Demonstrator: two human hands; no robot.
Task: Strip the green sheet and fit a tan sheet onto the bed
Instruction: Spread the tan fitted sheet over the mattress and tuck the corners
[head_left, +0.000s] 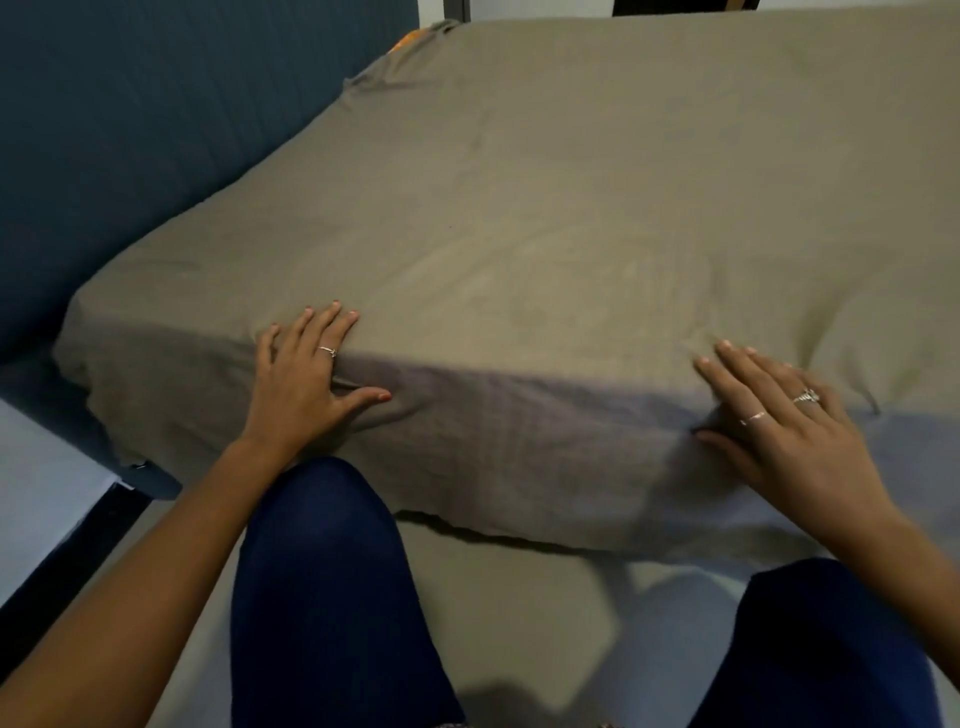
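Observation:
A tan sheet (545, 208) covers the whole top of the bed and hangs down its near side. My left hand (306, 374) lies flat on the near edge of the mattress, fingers spread and straight, thumb pressing the sheet's side. My right hand (779, 421) rests flat on the same edge further right, fingers straight, thumb against the hanging cloth. No green sheet is in view. At the far left corner a small orange patch (410, 39) shows beside the bunched tan cloth.
A dark blue padded headboard (156, 130) runs along the bed's left side. My legs in dark blue trousers (322, 597) stand against the near side. Pale floor (519, 623) lies below, with a black strip (62, 561) at the left.

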